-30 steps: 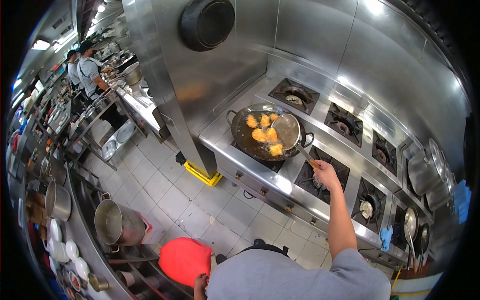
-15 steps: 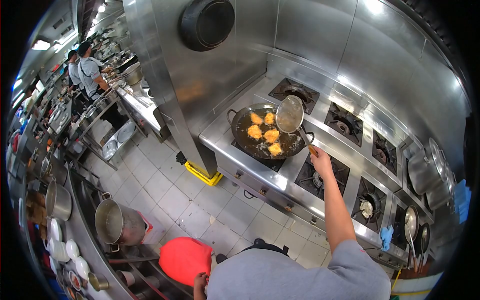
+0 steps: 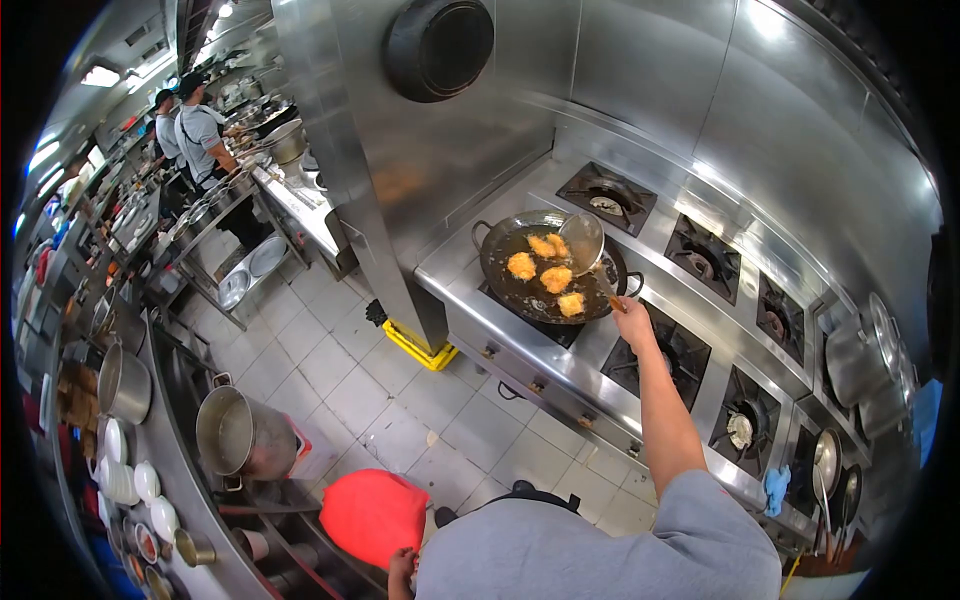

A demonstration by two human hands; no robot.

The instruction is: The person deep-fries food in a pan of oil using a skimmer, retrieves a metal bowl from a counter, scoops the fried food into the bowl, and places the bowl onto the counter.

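Right hand (image 3: 632, 322) grips skimmer (image 3: 581, 240) over wok (image 3: 507, 290); left hand (image 3: 402, 563): cannot tell. From wok: wall (image 3: 445, 150) left, burner (image 3: 605, 198) behind, 2 people (image 3: 200, 135) far left.

Steel wall panels (image 3: 650, 60) rise in front of me, one carrying a bright patch of glare (image 3: 767, 20). Beside them, a steel-clad pillar (image 3: 375, 130) comes down to the pale floor (image 3: 345, 345) of square tiles, some of them stained. On my left runs a long metal counter (image 3: 180, 455); farther back stands a pale-topped worktable (image 3: 297, 206), and ceiling lights (image 3: 100, 76) glow above.
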